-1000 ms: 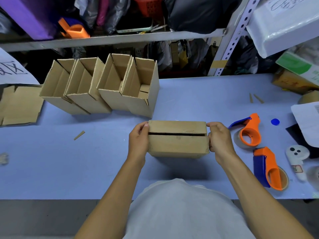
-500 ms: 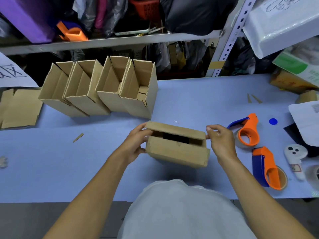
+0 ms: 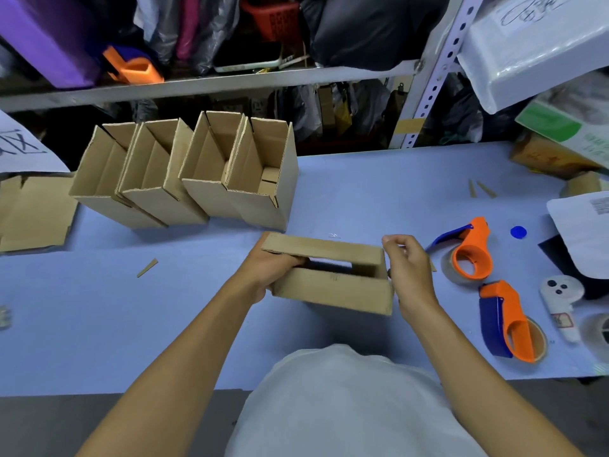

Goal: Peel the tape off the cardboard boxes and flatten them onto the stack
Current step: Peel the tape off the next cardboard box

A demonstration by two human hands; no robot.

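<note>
**Box held between both hands, top flaps parted**

You hold the small cardboard box [image 3: 333, 285] over the blue table [image 3: 164, 324], right in front of your body. Take that box as the landmark for everything else.

Your left hand [image 3: 270, 272] grips the box's left end: the fingers curl in under the far top flap, which is lifted a little, and a dark gap shows between the two top flaps. Your right hand [image 3: 408, 272] sits at the box's right end with its fingers curled and the thumb and fingertips pinched together near the far right corner. Whether a strip of tape lies between those fingertips is too small to tell; the hand touches the box's right wall.

Beyond the box and to its left stands a row of four open boxes [image 3: 184, 179], upright and leaning against one another, the nearest of them just behind the held box. Farther left of the box, at the table's edge, lies the stack of flattened cardboard [image 3: 33, 212].

To the right of the box rest two orange tape dispensers [image 3: 471, 255], one behind the other, the nearer one [image 3: 507, 321] with a blue blade guard. A small blue disc [image 3: 518, 231] lies beyond them. A cardboard sliver [image 3: 147, 268] lies on the table to the box's left.
</note>
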